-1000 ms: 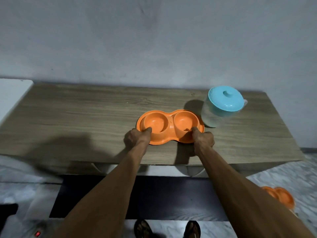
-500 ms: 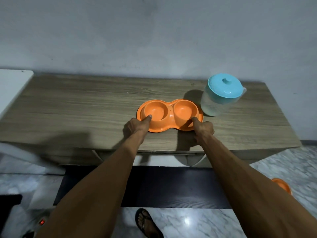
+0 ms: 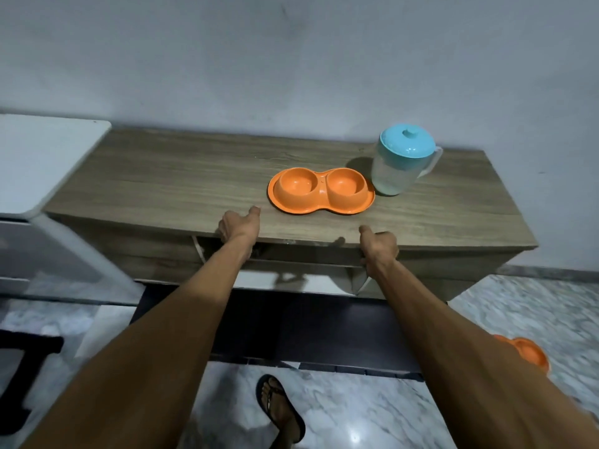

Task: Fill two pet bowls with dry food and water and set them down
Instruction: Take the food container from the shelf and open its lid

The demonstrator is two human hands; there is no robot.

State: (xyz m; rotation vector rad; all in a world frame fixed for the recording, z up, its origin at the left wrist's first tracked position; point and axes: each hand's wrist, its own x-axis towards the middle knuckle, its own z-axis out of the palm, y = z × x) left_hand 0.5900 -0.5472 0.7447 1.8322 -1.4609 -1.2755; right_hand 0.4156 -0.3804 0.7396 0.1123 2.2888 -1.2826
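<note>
Already set on the wooden tabletop [image 3: 194,183], the orange plastic double pet bowl [image 3: 321,191] sat with both round wells empty, no dry food or water visible in either, while a clear plastic jug with a turquoise lid [image 3: 402,163] stood just beside its right end, its contents hard to judge through the cloudy wall. Near the table's front edge, the person's left hand [image 3: 238,225] rested loosely curled with the thumb out, holding nothing, and the right hand [image 3: 377,249] was likewise empty, its fingers bent over the edge. A second orange pet bowl [image 3: 525,353] lay on the marble floor [image 3: 356,416] at the near right. With bowl and jug so close, a careless reach for the jug could knock the light bowl, and pouring from the lidded jug could splash water into the well meant for food.
</note>
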